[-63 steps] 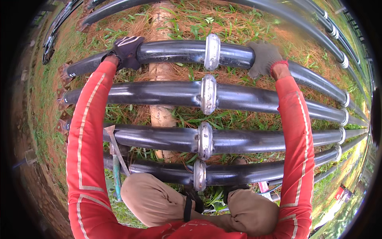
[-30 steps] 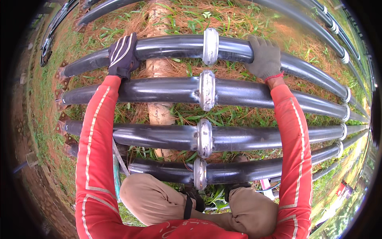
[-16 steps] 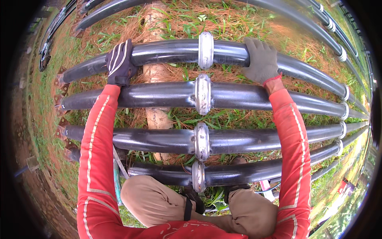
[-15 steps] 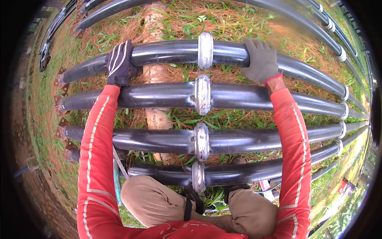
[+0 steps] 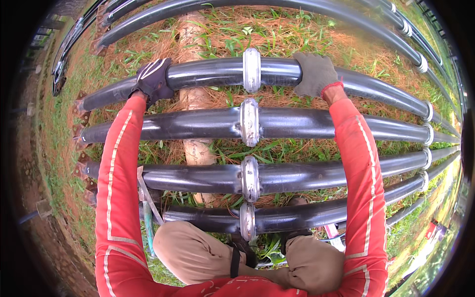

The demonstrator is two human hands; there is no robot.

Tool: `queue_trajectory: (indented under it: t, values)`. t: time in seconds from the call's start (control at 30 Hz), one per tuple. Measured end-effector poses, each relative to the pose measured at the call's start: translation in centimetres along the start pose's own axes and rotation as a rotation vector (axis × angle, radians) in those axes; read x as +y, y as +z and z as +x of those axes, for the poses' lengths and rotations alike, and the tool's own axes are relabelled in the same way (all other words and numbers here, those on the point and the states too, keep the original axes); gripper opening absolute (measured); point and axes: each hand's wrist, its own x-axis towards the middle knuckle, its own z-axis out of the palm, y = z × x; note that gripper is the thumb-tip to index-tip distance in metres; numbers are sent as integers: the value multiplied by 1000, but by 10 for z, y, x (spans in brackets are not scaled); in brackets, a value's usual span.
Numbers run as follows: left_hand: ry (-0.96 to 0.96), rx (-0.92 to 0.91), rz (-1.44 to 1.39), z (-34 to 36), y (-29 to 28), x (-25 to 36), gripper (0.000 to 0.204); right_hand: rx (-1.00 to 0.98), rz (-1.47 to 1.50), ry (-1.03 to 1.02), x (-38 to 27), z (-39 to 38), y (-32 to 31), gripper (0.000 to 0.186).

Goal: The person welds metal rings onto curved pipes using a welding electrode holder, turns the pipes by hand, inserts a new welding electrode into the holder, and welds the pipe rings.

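Several black pipes lie side by side across my front, each with a pale metal ring round it. My left hand (image 5: pixel 152 81), in a dark glove with white stripes, is closed over the far pipe (image 5: pixel 208 73) of the nearest group, left of its ring (image 5: pixel 251 70). On the right of that ring, my right hand (image 5: pixel 315 75) in a grey-green glove wraps over the same pipe. Both thumbs and the pipe's underside are hidden. Between that pipe and my knees lie more pipes, the closest being a second pipe (image 5: pixel 193 123) with a dull ring (image 5: pixel 249 122).
A peeled log (image 5: pixel 199 151) runs beneath the pipes. Farther off lies another black pipe (image 5: pixel 222 6). A flat metal bar (image 5: pixel 150 198) and a green tube (image 5: pixel 149 230) stand by my left knee. Grass and brown needles cover the ground.
My left hand has shifted right on the pipe with its wrist bent lower, and my right hand slightly left. The whole view has moved a little; both hands stay on the pipe.
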Motion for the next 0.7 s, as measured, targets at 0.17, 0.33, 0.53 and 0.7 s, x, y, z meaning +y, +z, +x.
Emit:
queue_trajectory:
  t: [0.17, 0.33, 0.53, 0.7]
  values:
    - [-69, 279, 53, -18, 19, 25, 102, 345, -53, -60, 7, -14, 33, 96]
    - [-85, 283, 34, -29, 36, 14, 109, 377, -126, -8, -1, -19, 42, 92]
    - [-86, 359, 31, -33, 40, 24, 113, 412, -114, -34, 3, -22, 47, 92]
    - [-70, 408, 34, -32, 48, 14, 110, 407, -73, -30, 0, -23, 44, 91]
